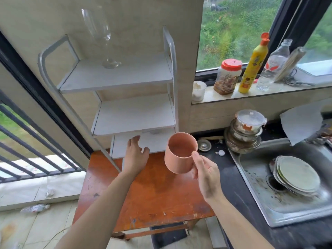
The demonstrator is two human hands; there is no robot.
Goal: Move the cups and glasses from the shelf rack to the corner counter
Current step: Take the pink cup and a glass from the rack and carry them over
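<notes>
Right hand (pixel 206 175) holds a pink cup (pixel 180 152) in the air above the back right part of the wooden table (pixel 152 196).

The right thumb presses the cup's near rim and the fingers curl around its side; the cup is tilted, mouth facing up. The left hand (pixel 135 157) is spread open and empty, fingertips at the front edge of the lowest shelf of the white shelf rack (pixel 125 76). A clear wine glass (pixel 100 35) stands upright on the top shelf, near its back edge.
</notes>
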